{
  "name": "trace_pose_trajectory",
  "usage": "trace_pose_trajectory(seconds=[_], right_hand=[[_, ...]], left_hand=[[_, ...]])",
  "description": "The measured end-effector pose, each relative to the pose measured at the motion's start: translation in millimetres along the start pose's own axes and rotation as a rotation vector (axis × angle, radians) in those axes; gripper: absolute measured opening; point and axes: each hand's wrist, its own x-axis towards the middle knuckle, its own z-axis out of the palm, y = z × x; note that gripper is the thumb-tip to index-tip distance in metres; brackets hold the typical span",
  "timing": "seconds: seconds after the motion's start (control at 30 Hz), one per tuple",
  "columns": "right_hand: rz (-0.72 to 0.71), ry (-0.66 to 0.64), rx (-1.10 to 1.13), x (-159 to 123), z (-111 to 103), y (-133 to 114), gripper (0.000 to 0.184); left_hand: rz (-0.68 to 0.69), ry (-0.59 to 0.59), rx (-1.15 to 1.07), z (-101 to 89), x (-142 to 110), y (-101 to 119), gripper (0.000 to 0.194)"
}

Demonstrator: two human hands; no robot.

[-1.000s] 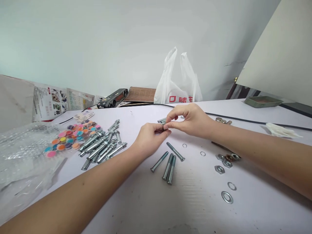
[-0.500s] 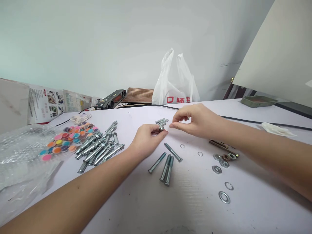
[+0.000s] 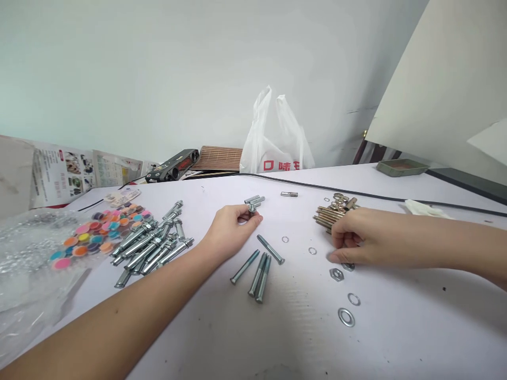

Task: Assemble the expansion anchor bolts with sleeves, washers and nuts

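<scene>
My left hand (image 3: 229, 228) rests on the white table (image 3: 293, 338) and pinches a short silver bolt (image 3: 252, 208) upright by its head, beside a few short sleeves (image 3: 254, 200). My right hand (image 3: 354, 238) lies palm down to the right, fingers curled over a small group of nuts (image 3: 348, 266); whether it holds one is hidden. Just behind it lies a bundle of brass-coloured bolts (image 3: 328, 217). Several loose silver bolts (image 3: 257, 266) lie between the hands, with small washers (image 3: 285, 239) close by.
A heap of anchor bolts (image 3: 152, 240) and coloured discs (image 3: 95, 232) in clear plastic (image 3: 31, 264) lie at left. A hex nut (image 3: 336, 274) and two washers (image 3: 346, 316) lie near the front. A white plastic bag (image 3: 275, 145), a black cable (image 3: 356, 192) and a green tray (image 3: 402, 167) stand at the back.
My right hand left the bolt held by the left hand and moved right and down onto the nuts. The left hand kept the bolt. The view shifted slightly right.
</scene>
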Motion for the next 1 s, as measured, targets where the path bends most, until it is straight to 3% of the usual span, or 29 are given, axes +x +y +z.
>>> trace_pose_trajectory(seconds=[0.13, 0.27, 0.4, 0.47, 0.57, 0.77, 1.0], right_hand=[[-0.043, -0.028, -0.033, 4, -4, -5, 0.025], [-0.107, -0.025, 0.003, 14, -23, -15, 0.022], [-0.376, 0.141, 0.077, 39, -39, -41, 0.019], [-0.517, 0.243, 0.112, 55, -39, -56, 0.016], [-0.619, 0.372, 0.132, 76, -31, -70, 0.018], [-0.720, 0.386, 0.123, 94, -21, -72, 0.025], [-0.651, 0.384, 0.127, 99, -20, -71, 0.021]], left_hand=[[0.011, -0.005, 0.001, -0.5, 0, 0, 0.030], [0.003, -0.022, -0.032, -0.8, 0, -2, 0.030], [0.018, -0.036, -0.059, -0.6, -1, -5, 0.033], [0.030, -0.051, -0.069, -0.4, -1, -6, 0.036], [0.042, -0.064, -0.076, 0.0, -1, -7, 0.036], [0.040, -0.074, -0.035, 1.4, 1, -7, 0.036], [0.055, -0.089, -0.079, 1.9, 2, -8, 0.037]])
